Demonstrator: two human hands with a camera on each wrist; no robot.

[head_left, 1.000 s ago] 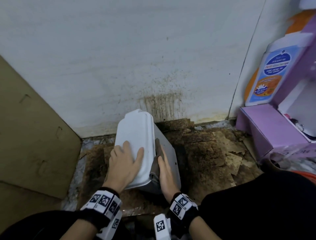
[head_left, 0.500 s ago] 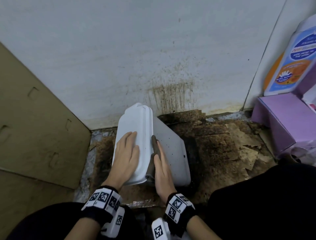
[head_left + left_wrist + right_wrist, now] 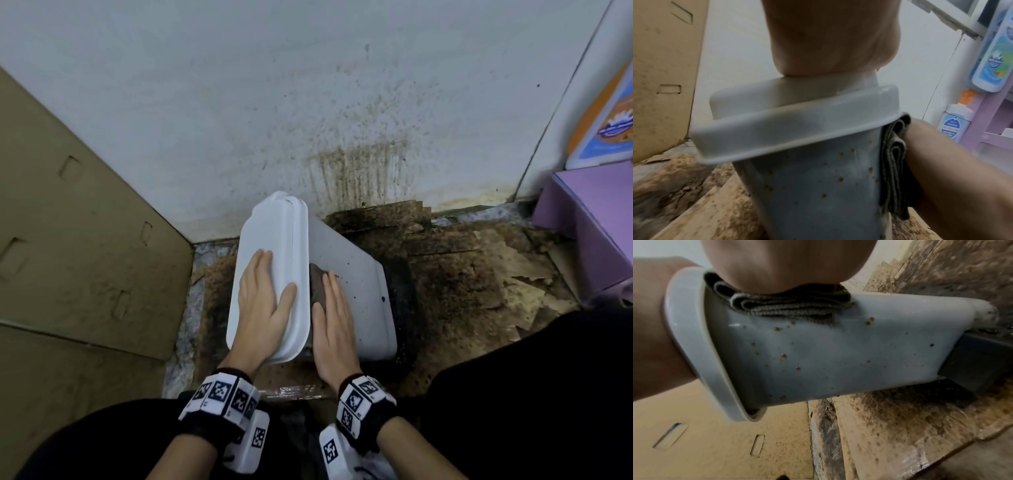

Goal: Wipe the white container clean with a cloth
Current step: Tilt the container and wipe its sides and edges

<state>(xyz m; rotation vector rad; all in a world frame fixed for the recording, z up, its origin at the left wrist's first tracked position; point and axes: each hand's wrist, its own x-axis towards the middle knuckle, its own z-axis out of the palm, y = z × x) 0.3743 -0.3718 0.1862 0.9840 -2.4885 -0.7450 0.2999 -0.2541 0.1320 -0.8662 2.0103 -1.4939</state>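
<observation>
The white container [image 3: 356,274] lies tilted on its side on the stained floor, lid [image 3: 270,240] facing left. Brown specks dot its side wall [image 3: 828,353]. My left hand [image 3: 263,301] lies flat on the lid, fingers straight, thumb spread toward the rim. My right hand [image 3: 330,315] presses a folded grey-brown cloth [image 3: 317,284] flat against the side wall, just under the lid's rim. The cloth [image 3: 789,305] bunches in folds beneath my palm; the left wrist view shows the cloth [image 3: 894,162] squeezed between the right hand and the container [image 3: 807,186].
A brown cardboard sheet [image 3: 68,257] leans at the left. The white wall [image 3: 359,171] behind is streaked with brown. Soiled torn cardboard [image 3: 462,291] covers the floor. A purple box [image 3: 589,233] and a labelled bottle [image 3: 609,120] stand at the right. A dark block [image 3: 972,361] sits under the container's base.
The container has turned so more of its speckled side faces up. My right hand and the cloth have slid slightly forward along the side. The left hand stays flat on the lid.
</observation>
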